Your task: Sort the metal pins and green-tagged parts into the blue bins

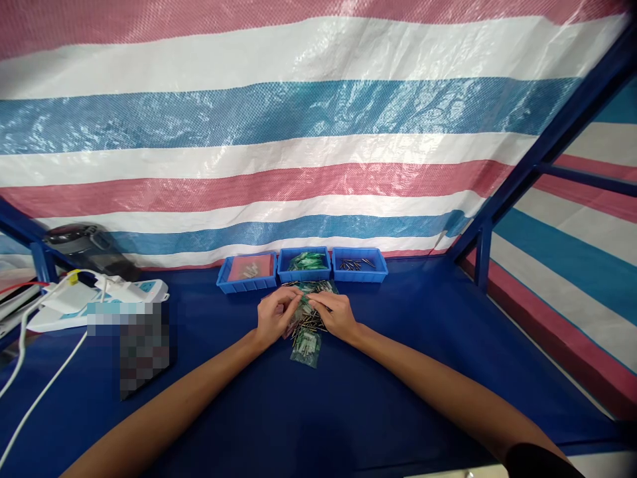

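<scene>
My left hand [273,312] and my right hand [337,315] meet over a small pile in the middle of the blue table. Thumb and fingers are pinched together on both, at the two sides of a small green-tinted plastic bag [305,301]. Fingers partly cover this bag, so its contents are unclear. Beneath and around them lie loose thin metal pieces [309,323], brassy and dark, which look like screws or small bits. Another green-tinted bag [305,349] with light metal pieces in it lies just nearer to me. More bags show behind my fingers.
Three blue bins stand behind the pile: the left bin [249,286] holds reddish bags, the middle bin [304,275] green bags, the right bin [360,276] dark metal pieces. At left are a power strip [149,292], white cables [22,345] and a blurred-out dark object [144,358].
</scene>
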{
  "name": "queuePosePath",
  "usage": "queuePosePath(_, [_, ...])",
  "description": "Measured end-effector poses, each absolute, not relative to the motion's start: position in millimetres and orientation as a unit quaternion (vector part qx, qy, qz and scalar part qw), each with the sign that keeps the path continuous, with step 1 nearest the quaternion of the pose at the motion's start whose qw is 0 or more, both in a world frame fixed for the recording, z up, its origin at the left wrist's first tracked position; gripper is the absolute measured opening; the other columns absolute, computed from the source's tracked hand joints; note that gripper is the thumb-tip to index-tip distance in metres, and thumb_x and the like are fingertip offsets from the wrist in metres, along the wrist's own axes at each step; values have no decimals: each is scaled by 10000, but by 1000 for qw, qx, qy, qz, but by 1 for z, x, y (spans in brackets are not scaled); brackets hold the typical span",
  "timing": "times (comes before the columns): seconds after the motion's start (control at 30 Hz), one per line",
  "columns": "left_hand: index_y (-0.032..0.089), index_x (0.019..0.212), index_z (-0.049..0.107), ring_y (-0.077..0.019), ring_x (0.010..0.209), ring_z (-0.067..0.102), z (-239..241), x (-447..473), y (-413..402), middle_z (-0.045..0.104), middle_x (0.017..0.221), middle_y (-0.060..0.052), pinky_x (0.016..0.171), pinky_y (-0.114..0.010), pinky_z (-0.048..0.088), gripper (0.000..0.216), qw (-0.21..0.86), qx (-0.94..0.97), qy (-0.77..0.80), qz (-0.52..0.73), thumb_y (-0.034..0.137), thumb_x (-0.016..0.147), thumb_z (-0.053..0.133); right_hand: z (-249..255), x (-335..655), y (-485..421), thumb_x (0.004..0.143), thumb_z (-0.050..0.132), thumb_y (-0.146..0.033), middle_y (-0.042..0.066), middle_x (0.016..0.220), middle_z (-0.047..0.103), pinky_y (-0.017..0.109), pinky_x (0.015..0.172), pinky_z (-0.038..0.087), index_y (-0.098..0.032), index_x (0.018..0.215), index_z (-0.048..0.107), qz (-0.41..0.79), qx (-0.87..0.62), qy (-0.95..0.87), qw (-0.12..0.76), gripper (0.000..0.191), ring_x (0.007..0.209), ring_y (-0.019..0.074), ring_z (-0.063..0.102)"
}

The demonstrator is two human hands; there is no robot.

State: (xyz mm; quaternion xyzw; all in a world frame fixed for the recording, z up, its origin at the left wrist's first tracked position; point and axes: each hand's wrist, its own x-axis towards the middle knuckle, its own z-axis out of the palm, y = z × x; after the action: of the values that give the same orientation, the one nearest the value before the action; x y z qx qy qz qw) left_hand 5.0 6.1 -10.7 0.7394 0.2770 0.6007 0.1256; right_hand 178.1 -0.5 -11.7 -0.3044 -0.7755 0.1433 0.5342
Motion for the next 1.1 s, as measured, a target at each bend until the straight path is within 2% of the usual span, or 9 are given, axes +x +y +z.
queuePosePath(0.2, [167, 829, 569, -174, 801, 681, -11, 5, 5, 675, 751, -30, 683, -266, 539, 64, 125, 738, 289, 597, 129, 803, 613, -13, 178, 0, 903, 493, -212, 80, 801, 716, 264, 612, 518, -144, 972, 698, 147, -300, -777, 533, 227, 680, 168, 661])
queuePosePath(0.73, [155, 847, 567, -170, 786, 680, -13, 4, 5, 674, 757, -36, 703, -273, 543, 46, 126, 741, 279, 598, 135, 817, 595, -15, 179, 1, 909, 482, -229, 58, 752, 701, 248, 580, 506, -166, 967, 702, 147, -300, -778, 533, 236, 617, 147, 632])
queuePosePath(1.1, [161, 808, 569, -167, 805, 671, -10, 4, 5, 664, 767, -35, 706, -265, 534, 53, 117, 747, 284, 590, 115, 811, 594, -12, 179, 0, 906, 496, -232, 62, 770, 714, 258, 612, 518, -166, 965, 705, 152, -308, -769, 540, 227, 657, 158, 652])
